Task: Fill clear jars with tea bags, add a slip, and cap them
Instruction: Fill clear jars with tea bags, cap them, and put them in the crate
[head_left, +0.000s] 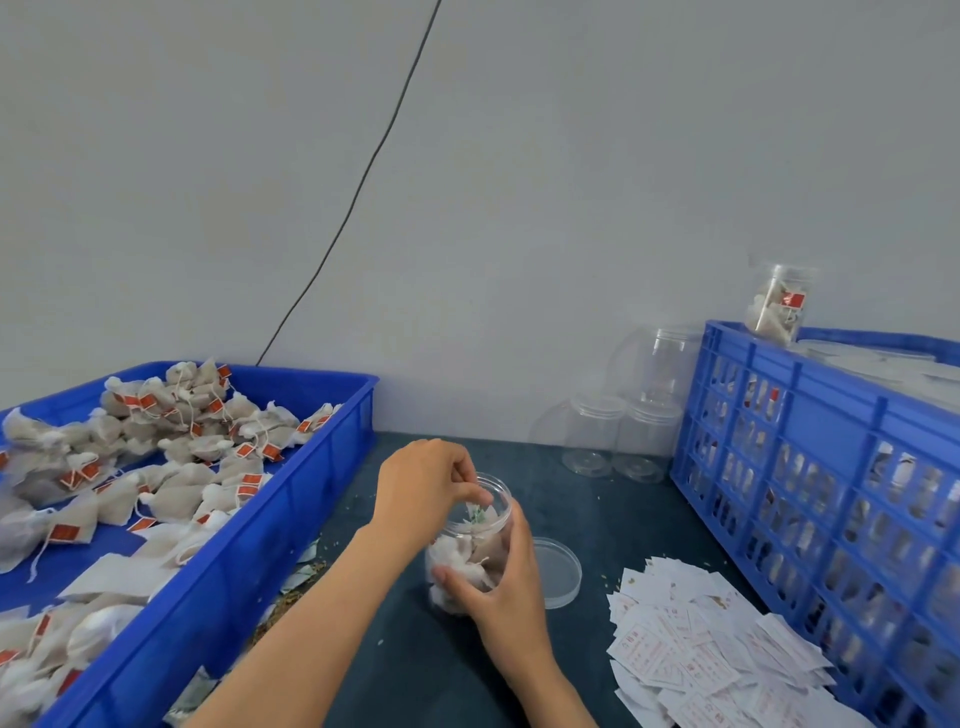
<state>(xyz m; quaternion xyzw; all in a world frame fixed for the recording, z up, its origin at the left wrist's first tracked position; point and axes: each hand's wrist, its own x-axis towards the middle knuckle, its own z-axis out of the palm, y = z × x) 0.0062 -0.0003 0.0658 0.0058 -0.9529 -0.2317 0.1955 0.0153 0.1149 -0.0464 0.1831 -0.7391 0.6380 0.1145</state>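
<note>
While right hand (501, 582) wraps the clear jar (470, 545) on the tabletop (597, 509), steadying it, left hand (423, 483) pinches a slip (477, 512) into its mouth; lid (556, 571) just beside, ready for capping.

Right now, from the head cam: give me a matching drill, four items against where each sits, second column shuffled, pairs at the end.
Things:
1. loose tea bags
2. clear lid
3. empty jars
4. paper slips

Places:
A. stacked by the wall, beside the blue crate
B. spread on the table in front of the crate
C. flat on the table, just right of the held jar
D. piled in the shallow blue tray at left

Pairs: 1-D, 2-C, 3-A, 4-B
</note>
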